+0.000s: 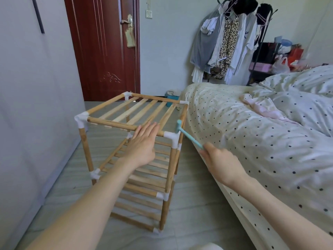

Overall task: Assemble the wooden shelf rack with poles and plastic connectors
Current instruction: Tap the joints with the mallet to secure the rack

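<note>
On the floor between wall and bed (252,134) stands my shelf rack (137,147), seemingly all joined; I judge I'm seating joints. My left hand (142,145), fingers flat, steadies the top rail; my right hand (221,163) grips the small blue mallet (187,134), its head at the near-right white connector (173,138): next, a square tap.

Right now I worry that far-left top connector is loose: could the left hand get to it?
Probably yes: the left hand lies flat on the rack's top front pole, and nothing stands between it and that connector.

Mallet handle's (191,139) end hidden inside right hand's (222,164) grip.
</note>
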Action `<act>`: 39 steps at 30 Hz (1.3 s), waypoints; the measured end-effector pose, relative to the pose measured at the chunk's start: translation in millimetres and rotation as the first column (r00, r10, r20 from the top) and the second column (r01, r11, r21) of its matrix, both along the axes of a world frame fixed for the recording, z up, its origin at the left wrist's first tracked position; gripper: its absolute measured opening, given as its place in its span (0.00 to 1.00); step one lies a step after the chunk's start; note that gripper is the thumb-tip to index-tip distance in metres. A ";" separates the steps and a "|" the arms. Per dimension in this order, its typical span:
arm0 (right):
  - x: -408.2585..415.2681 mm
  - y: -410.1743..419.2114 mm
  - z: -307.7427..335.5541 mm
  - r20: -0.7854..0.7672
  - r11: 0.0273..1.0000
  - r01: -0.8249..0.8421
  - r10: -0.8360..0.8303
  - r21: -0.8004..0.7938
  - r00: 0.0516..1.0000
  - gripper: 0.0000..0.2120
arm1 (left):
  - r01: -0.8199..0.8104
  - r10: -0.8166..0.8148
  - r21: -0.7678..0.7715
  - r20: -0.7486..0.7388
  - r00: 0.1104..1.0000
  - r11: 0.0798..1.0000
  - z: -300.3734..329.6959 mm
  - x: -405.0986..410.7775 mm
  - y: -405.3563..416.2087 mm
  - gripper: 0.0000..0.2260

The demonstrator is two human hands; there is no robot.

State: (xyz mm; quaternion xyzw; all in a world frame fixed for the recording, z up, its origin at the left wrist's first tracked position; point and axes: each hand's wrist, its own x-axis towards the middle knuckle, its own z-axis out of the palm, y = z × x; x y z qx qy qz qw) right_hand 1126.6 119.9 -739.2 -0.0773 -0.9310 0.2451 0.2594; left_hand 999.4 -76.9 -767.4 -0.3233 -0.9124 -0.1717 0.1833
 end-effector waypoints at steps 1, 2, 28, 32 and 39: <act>-1.3 3.5 -0.6 0.049 0.999 0.038 -0.037 -0.027 0.998 0.10 | 0.002 -0.002 0.004 0.003 1.000 1.000 -0.4 0.2 -0.4 0.36; -4.2 8.8 2.1 0.021 0.993 0.059 -0.057 -0.103 0.998 0.10 | 0.003 -0.003 0.005 0.004 1.000 1.000 -0.7 0.0 -1.0 0.36; -22.4 -35.9 -9.3 -0.040 0.965 -0.226 0.222 -0.133 0.974 0.17 | -0.322 0.345 -0.199 0.097 0.933 0.926 12.1 -49.9 -87.6 0.25; -41.1 -56.9 -32.8 0.080 0.918 -0.318 0.308 0.238 0.948 0.18 | -0.375 0.395 -0.183 0.084 0.915 0.909 11.9 -50.8 -100.0 0.22; -83.7 -7.9 -19.9 0.232 0.976 -0.099 0.052 0.194 0.971 0.23 | -0.294 0.289 -0.246 -0.055 0.956 0.924 23.6 -10.9 -64.8 0.24</act>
